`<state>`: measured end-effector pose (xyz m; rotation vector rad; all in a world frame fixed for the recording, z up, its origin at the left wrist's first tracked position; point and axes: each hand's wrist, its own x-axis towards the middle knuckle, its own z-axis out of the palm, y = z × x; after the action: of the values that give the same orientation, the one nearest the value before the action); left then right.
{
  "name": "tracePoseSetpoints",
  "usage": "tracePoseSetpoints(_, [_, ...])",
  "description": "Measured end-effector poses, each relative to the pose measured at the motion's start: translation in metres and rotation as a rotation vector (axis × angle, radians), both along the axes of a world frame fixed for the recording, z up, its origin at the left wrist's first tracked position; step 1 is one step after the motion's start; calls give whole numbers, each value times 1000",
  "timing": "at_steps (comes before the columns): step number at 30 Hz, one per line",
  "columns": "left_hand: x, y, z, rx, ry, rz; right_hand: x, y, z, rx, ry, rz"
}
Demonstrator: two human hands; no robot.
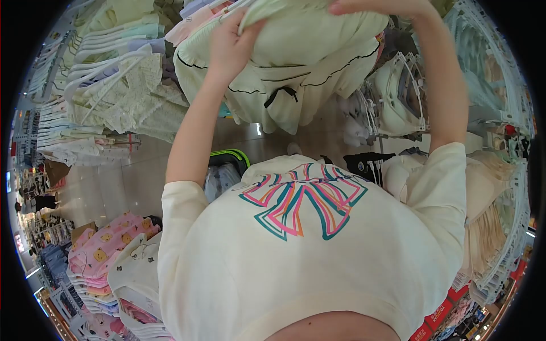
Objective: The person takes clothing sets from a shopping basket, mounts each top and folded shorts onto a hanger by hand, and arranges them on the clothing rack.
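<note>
A pale cream-green clothing set hangs at the top centre. Its upper garment [318, 40] lies over shorts [284, 108] with dark wavy piping and a small black bow [280, 95]. My left hand [232, 45] is closed on the upper garment's left edge, thumb against the cloth. Over the right side of the same garment reaches my right hand [381, 5], cut off by the top edge. Its visible finger is stretched out to the left, and the other fingers are hidden.
Hanging clothes [114, 68] crowd the left, with pink printed garments [105, 247] at lower left. Bras on hangers [398, 94] hang to the right, near beige garments [483, 238]. A green-rimmed black basket [242, 156] is below, above the shiny tiled floor [125, 187].
</note>
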<state>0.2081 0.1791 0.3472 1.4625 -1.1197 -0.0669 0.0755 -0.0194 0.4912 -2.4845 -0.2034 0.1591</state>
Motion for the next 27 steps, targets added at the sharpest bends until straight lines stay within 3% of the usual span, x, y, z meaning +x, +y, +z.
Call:
tracePoseSetpoints(1, [0,1,0,83,-66,10,2,-5,-9,-56,7,-17])
tracePoseSetpoints(4, [16,-3,-18,109,-593,11,-4,3,-8,-95,-31,-124])
tracePoseSetpoints(5, [16,-4,-22,178,-614,93,-6,8,-6,-84,-54,-169])
tracePoseSetpoints(9, [13,-12,-38,424,-563,303,-4,21,-44,-598,-739,-210])
tracePoseSetpoints(10, [8,-11,-35,481,-535,332,-4,34,-52,-655,-739,-346])
tracePoseSetpoints(13, [-4,-6,-28,573,-469,316,2,47,-103,-727,-1002,-334])
tracePoseSetpoints(16, [-6,-2,-23,408,-380,187,2,55,-142,-825,-1009,-163])
tracePoseSetpoints(19, [1,-7,-12,591,-465,171,10,39,-166,-609,-732,-103])
tracePoseSetpoints(25, [15,-31,-1,966,-745,6,8,50,-162,-704,-829,-43])
tracePoseSetpoints(27, [12,-28,10,950,-660,-60,12,45,-163,-528,-530,-113])
